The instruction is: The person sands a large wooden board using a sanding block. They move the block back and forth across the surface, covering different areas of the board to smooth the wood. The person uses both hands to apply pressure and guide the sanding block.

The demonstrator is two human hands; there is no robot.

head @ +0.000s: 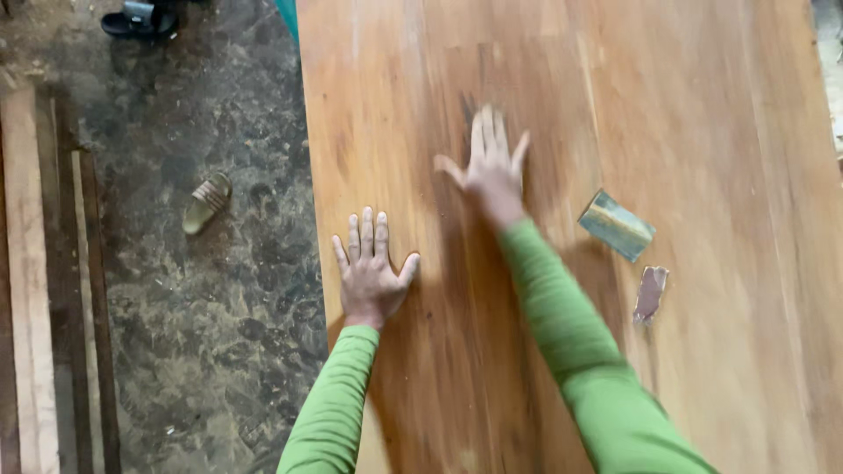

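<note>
A wide wooden board [685,105] fills the right part of the view. My left hand [371,268] lies flat on it near its left edge, fingers spread, holding nothing. Farther out, my right hand [488,162] rests palm down on the wood with fingers apart, slightly blurred. Both arms wear green sleeves. To the right of my right forearm lie a folded greenish piece of sandpaper [616,226] and a smaller brownish scrap [651,293], neither touched by a hand.
Left of the board is a dark mottled floor [202,333] with dust. A sandal [206,202] lies on it, a black one [139,17] at the top. Long wooden planks [26,281] run along the far left.
</note>
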